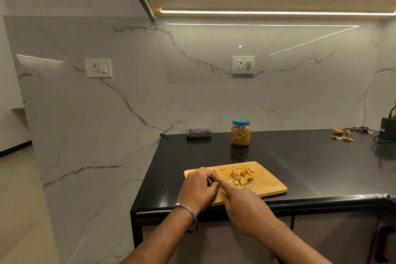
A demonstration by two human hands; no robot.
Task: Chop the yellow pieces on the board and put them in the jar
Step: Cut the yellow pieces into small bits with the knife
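Note:
A wooden cutting board [267, 182] lies near the front edge of the black counter. A heap of chopped yellow pieces [242, 174] sits on its middle, with a couple of stray bits nearby. My left hand [199, 186] is curled on the board's left end, its fingers holding down a small yellow piece that is mostly hidden. My right hand [240, 201] grips a knife; only the blade tip [216, 174] shows beside my left fingers. The clear jar [240, 133], partly filled with yellow pieces and closed by a blue lid, stands behind the board.
A folded checked cloth [198, 133] lies at the back by the wall. Yellow-brown peels and scraps [342, 137] lie at the far right, next to a black device with a cable [387, 128]. The counter's left edge drops off beside the board.

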